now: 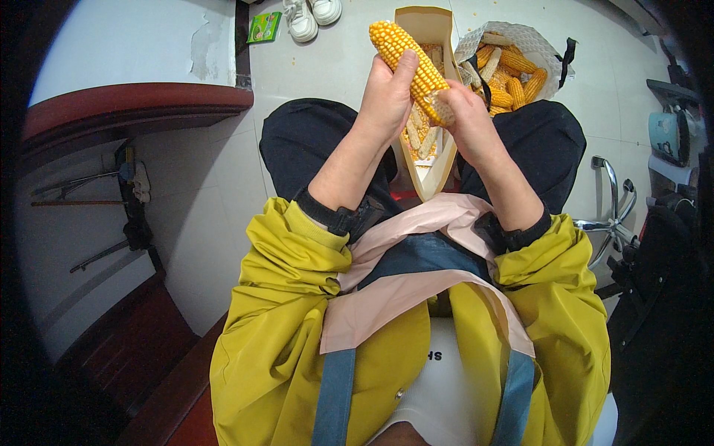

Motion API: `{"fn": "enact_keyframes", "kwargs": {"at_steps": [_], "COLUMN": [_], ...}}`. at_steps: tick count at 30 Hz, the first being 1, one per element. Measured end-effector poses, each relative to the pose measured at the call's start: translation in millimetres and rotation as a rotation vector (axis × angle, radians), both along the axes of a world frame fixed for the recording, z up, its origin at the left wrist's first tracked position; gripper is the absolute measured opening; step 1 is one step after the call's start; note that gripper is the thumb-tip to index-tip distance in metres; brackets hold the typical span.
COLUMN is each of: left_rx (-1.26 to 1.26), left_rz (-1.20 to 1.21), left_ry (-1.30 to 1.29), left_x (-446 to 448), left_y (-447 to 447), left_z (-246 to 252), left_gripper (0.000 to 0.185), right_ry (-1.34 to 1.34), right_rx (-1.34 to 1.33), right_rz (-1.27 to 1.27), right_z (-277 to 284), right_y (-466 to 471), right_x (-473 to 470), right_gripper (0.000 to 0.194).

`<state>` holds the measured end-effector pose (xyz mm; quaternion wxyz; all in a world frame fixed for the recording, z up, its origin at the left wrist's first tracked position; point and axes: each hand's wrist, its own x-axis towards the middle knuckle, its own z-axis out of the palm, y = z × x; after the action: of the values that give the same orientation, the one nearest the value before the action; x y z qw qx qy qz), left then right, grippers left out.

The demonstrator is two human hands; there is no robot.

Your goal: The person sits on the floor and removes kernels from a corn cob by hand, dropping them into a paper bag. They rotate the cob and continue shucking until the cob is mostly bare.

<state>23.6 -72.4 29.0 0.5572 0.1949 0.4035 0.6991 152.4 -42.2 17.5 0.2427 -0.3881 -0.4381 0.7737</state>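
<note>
Both my hands hold one dried yellow corn cob [415, 66] above a long cardboard box between my knees. My left hand [390, 92] wraps its middle, thumb on the kernels. At the lower end, which shows a pale patch without kernels, my right hand [466, 111] grips it with thumb and fingers. Loose kernels and bare corn cobs [428, 142] lie inside the cardboard box [424, 22]. Right of it, a woven bag [549, 53] holds several unshelled corn cobs [516, 92] and some stripped ones.
White shoes [301, 22] and a green packet [264, 28] lie on the tiled floor at the top left. A dark red wooden furniture edge [139, 106] juts in from the left. On the right stands a chrome chair base [611, 226]. A few kernels are scattered on the floor.
</note>
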Motion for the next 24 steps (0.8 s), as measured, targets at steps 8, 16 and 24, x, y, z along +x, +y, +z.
{"fn": "enact_keyframes", "kwargs": {"at_steps": [8,16,24], "left_rx": [0.013,0.014,0.030], "left_rz": [0.016,0.081,0.006], "left_ry": [-0.001,-0.206,-0.108], "left_x": [0.6,-4.3,-4.9], "left_y": [0.0,0.1,-0.5], "left_z": [-1.6,-0.3,-5.4], "left_gripper": [0.030,0.031,0.033], "right_ry": [-0.117,0.219,-0.040], "right_rx": [0.066,-0.224,-0.011], "right_rz": [-0.038,-0.112,-0.079], "right_z": [2.6,9.6,-0.4], "right_y": [-1.2,-2.0,-1.2], "right_x": [-1.0,1.0,-0.2], "right_gripper": [0.028,0.028,0.031]}}
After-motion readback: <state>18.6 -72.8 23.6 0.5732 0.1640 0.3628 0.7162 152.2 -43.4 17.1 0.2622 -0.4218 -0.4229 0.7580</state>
